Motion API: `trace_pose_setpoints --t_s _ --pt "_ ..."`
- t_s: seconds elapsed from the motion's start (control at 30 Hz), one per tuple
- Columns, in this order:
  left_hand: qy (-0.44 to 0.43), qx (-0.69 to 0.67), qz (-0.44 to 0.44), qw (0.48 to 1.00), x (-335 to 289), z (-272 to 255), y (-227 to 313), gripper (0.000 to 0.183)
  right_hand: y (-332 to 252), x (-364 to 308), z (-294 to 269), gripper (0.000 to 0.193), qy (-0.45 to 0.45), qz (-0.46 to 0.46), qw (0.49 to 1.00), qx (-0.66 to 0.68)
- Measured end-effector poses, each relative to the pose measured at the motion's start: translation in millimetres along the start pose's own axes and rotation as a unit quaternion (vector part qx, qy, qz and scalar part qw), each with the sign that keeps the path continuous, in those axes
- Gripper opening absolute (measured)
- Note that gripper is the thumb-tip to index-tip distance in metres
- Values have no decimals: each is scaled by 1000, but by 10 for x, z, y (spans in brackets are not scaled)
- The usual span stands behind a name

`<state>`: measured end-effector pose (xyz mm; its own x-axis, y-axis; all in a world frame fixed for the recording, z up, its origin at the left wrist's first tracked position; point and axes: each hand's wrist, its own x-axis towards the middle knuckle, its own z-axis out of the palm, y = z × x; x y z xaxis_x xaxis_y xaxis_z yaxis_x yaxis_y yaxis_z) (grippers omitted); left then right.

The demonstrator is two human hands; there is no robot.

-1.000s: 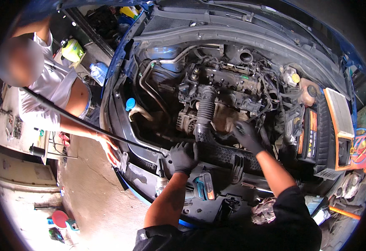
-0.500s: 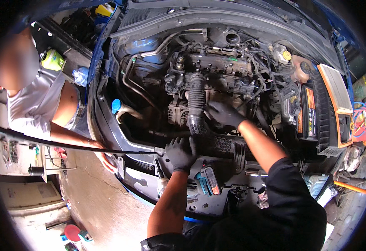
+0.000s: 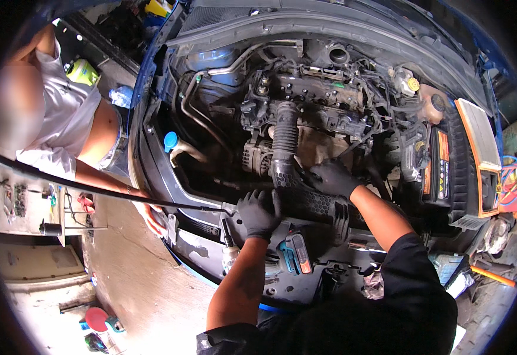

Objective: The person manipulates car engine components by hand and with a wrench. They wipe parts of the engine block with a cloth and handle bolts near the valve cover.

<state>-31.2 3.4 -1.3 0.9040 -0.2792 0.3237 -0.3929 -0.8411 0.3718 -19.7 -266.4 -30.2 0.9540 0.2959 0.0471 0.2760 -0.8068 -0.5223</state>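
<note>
My left hand (image 3: 259, 213), in a black glove, rests on the front panel (image 3: 202, 251) of a car's engine bay, its fingers bent over the edge. My right hand (image 3: 334, 178), gloved too, is beside the black air duct (image 3: 311, 204) with the honeycomb pattern. Its fingers look bent toward the duct, but dark shadow hides their tips and anything in them. A ribbed intake hose (image 3: 287, 130) rises from the duct toward the engine (image 3: 323, 92). Below my left hand lie a metal-ended tool (image 3: 230, 251) and a cordless tool's teal-and-black battery (image 3: 295, 254).
A person in a white shirt (image 3: 60, 112) stands at the left, one hand (image 3: 150, 218) by the fender edge. A long black rod (image 3: 110, 194) crosses toward my left hand. On the right are the battery (image 3: 437, 165) and an air filter (image 3: 480, 136).
My right hand has come down and slightly right, from beside the ribbed hose to the duct. My left hand stays on the panel. The other person has leaned, and the view has shifted slightly.
</note>
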Motion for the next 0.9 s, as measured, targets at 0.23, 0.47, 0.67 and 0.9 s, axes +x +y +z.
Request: trace_pose_setpoints --t_s 0.23,0.47,0.67,0.9 --pt "20 -20 1 1000 -30 49 -11 23 100 -59 195 22 104 -16 994 9" --pt "11 -1 10 1000 -28 48 4 25 6 -123 161 22 184 -18 982 -27" --pt "29 -30 3 999 -17 40 3 26 -8 -100 161 23 193 -28 981 -24" --pt "14 -3 14 1000 2 1 32 22 -72 -111 129 28 199 25 979 21"
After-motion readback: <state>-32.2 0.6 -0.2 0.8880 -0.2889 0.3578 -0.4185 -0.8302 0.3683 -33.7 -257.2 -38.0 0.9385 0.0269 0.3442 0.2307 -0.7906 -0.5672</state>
